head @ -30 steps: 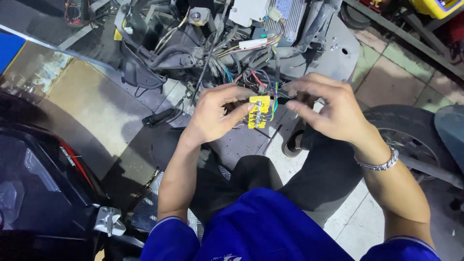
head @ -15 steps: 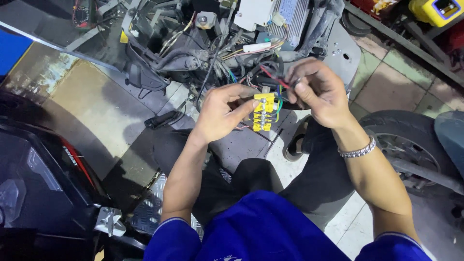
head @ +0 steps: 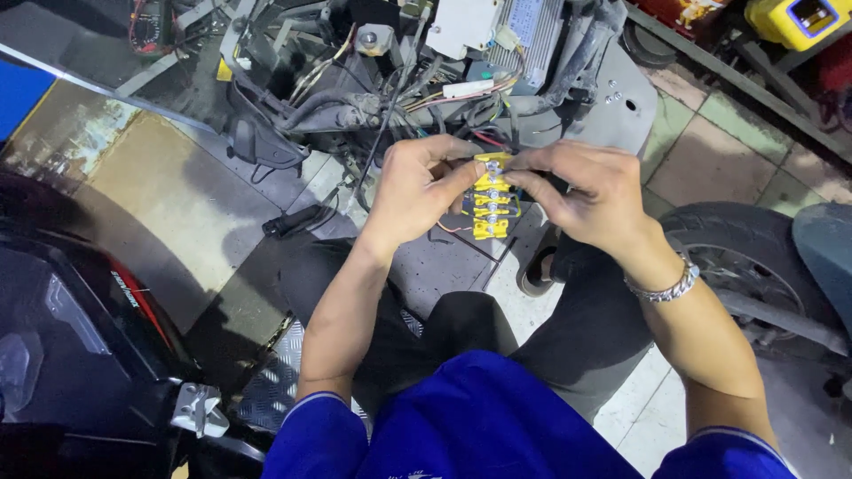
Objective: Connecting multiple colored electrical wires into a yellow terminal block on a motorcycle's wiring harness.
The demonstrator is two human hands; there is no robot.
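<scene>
Head view: the yellow terminal block (head: 491,196) hangs upright between both hands, in front of the stripped scooter frame (head: 417,80). The left hand (head: 419,188) has its grip clamped on the block's upper left edge. The right hand (head: 587,191) pinches the block's top right corner, coloured wires (head: 484,133) running up behind.

Left hand (head: 417,191) and right hand (head: 590,191) raised side by side ahead of the chest, both forearms bare, angled inward from blue sleeves. Fingers of each curled, thumbs and fingertips pinching toward the other hand, knuckles up. Right wrist slightly bent, ringed by a metal bracelet (head: 664,288).
</scene>
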